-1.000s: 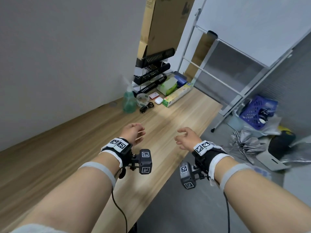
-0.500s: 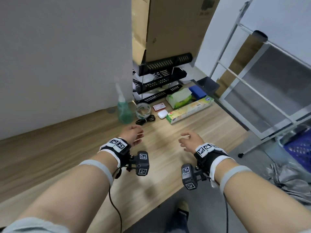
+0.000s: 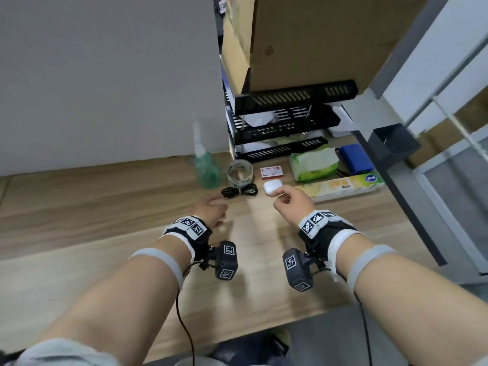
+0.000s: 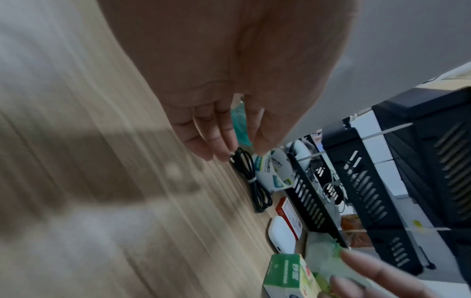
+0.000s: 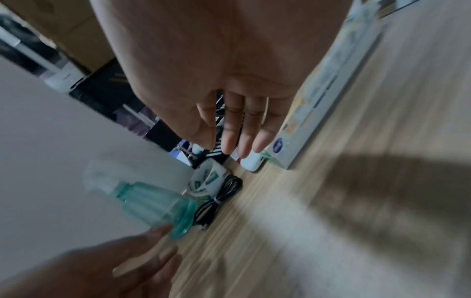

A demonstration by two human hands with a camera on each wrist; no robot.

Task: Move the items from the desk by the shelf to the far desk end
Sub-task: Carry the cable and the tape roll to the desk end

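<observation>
head view: both hands have closed in on the items by the shelf; right hand at the white case, left hand near the black cable, both grips loosely wide, empty. left wrist: fingertips just beside the cable. right wrist: fingertips over the case.

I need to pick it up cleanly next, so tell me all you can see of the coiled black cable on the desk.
The black cable is thin and glossy, coiled into a flat elongated bundle cinched at its middle by a small pale tie. It lies flat on the wooden desk, just in front of the tape roll, between the green spray bottle and the white earbud case. One end shows a plug tip beside the left hand fingertips; whether they touch is unclear.
</observation>
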